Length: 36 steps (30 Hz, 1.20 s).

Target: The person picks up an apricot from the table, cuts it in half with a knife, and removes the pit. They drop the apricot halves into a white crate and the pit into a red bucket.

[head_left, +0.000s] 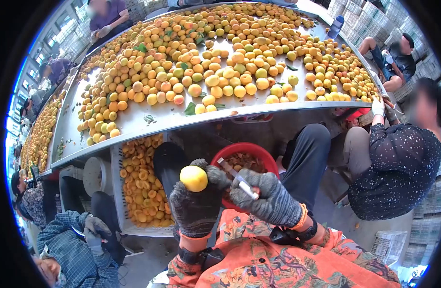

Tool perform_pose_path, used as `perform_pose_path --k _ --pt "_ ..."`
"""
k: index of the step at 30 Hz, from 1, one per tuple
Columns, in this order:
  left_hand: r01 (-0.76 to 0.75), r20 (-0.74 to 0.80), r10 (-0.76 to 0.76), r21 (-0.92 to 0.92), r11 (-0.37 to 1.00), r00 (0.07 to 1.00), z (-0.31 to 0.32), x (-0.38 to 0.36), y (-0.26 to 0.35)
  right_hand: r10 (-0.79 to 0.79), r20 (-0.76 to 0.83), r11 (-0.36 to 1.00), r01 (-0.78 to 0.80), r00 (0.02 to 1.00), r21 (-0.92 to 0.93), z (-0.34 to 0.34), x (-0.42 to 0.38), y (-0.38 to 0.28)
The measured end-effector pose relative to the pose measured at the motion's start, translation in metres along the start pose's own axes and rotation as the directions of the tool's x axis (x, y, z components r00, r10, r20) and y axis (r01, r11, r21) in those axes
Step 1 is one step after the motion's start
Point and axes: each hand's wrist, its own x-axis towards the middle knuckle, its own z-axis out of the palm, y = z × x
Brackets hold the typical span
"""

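Note:
My left hand [195,211], in a dark grey knitted glove, is closed around a whole yellow apricot [193,178], which shows above the fingers. In the same kind of glove, my right hand [270,197] grips a slim white-handled knife [245,184]; its narrow end points up and left, a little to the right of the apricot. Just beneath both hands stands a red basin [264,152] with brownish pieces in it, partly covered by the gloves. Left of my knee, a white crate [117,178] holds halved apricots [142,185].
A large metal table [139,126] heaped with apricots [220,77] spans the front, its raised edge beyond my knees. One person [398,158] sits close on the right, another [76,249] at lower left. A white bucket [96,174] stands beyond the crate.

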Motion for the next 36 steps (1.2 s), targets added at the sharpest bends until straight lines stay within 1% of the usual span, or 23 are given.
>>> perform_pose_path --k 1,2,4,7,9,10,12,15,16,18,19,21,23,25,26,27,29,30,31,32,33,34,36 --pt "0.074 0.005 -0.076 -0.277 0.958 0.997 0.001 -0.001 0.0 0.029 -0.018 0.998 -0.029 0.999 -0.046 0.006 0.0 -0.003" --pt "0.133 0.01 -0.151 -0.532 0.836 0.989 0.001 -0.001 -0.001 0.058 -0.038 0.994 -0.061 0.998 -0.094 0.014 -0.001 -0.003" --pt "0.173 0.123 -0.129 -0.485 0.857 0.984 0.008 0.001 -0.003 0.071 -0.032 0.992 -0.074 0.997 -0.102 0.02 0.0 0.003" --pt "0.166 0.092 -0.142 -0.376 0.912 0.986 0.015 0.0 -0.002 0.095 -0.015 0.995 -0.096 0.995 -0.041 0.022 0.002 0.003" --pt "0.163 0.078 -0.146 -0.323 0.932 0.986 0.018 -0.003 0.002 -0.003 0.044 0.993 0.008 0.999 -0.115 0.022 0.004 0.015" --pt "0.155 0.063 -0.144 -0.261 0.953 0.988 0.019 -0.005 0.003 -0.001 0.048 0.993 0.006 0.999 -0.116 0.023 0.005 0.016" --pt "0.146 0.044 -0.139 -0.202 0.968 0.989 0.016 -0.007 0.002 -0.141 -0.045 0.981 0.134 0.989 -0.138 0.025 0.006 0.017" --pt "0.142 0.12 -0.124 -0.153 0.978 0.985 0.008 -0.007 -0.002 -0.22 -0.055 0.973 0.216 0.974 -0.082 0.029 0.009 0.022" --pt "0.079 0.145 -0.068 -0.067 0.995 0.987 0.008 -0.007 -0.003 -0.218 -0.053 0.974 0.213 0.975 -0.081 0.029 0.008 0.019" --pt "-0.008 0.182 -0.003 0.057 0.998 0.983 0.007 -0.006 -0.004 -0.104 -0.012 0.994 0.105 0.994 0.039 0.027 0.003 0.01" --pt "-0.028 0.219 0.003 0.109 0.994 0.976 0.007 -0.005 -0.002 -0.168 -0.033 0.985 0.169 0.985 0.023 0.028 0.001 0.018" --pt "-0.088 0.3 0.013 0.238 0.967 0.954 0.004 0.0 0.004 -0.203 -0.026 0.979 0.202 0.979 -0.029 0.026 0.0 0.031" --pt "-0.222 0.412 0.038 0.408 0.885 0.91 0.001 0.008 0.012 -0.234 -0.023 0.97 0.232 0.972 -0.08 0.025 0.001 0.032" --pt "-0.418 0.527 0.071 0.579 0.7 0.847 0.0 0.019 0.02 -0.292 0.016 0.956 0.293 0.956 -0.028 0.022 0.008 0.025" --pt "-0.5 0.569 0.081 0.636 0.587 0.818 0.003 0.023 0.025 -0.134 -0.038 0.989 0.132 0.99 -0.061 0.021 -0.001 0.025" --pt "-0.549 0.574 0.054 0.747 0.374 0.817 0.011 0.025 0.034 0.066 0.013 0.972 -0.067 0.998 0.223 0.02 -0.004 0.048" --pt "-0.566 0.594 0.035 0.746 0.35 0.804 0.01 0.028 0.035 0.24 0.119 0.84 -0.268 0.963 0.472 0.018 -0.007 0.076" --pt "-0.58 0.611 0.01 0.746 0.327 0.791 0.009 0.028 0.034 0.091 0.029 0.953 -0.095 0.995 0.287 0.021 -0.002 0.055" --pt "-0.518 0.583 0.035 0.691 0.504 0.812 0.007 0.025 0.028 -0.077 -0.029 0.994 0.079 0.997 0.076 0.022 0.0 0.044" --pt "-0.517 0.584 0.032 0.691 0.505 0.811 0.013 0.021 0.023 -0.076 -0.033 0.994 0.078 0.997 0.078 0.02 0.0 0.044" --pt "-0.232 0.435 0.007 0.466 0.854 0.901 0.022 0.015 0.016 -0.125 0.009 0.989 0.125 0.992 -0.08 0.016 0.0 0.043" --pt "0.075 0.3 -0.098 0.088 0.993 0.949 0.027 0.011 0.011 -0.166 0.058 0.956 0.175 0.984 -0.234 0.013 -0.001 0.043" --pt "0.068 0.33 -0.079 0.044 0.997 0.941 0.023 0.012 0.003 -0.194 0.048 0.955 0.199 0.98 -0.218 0.01 -0.001 0.044"
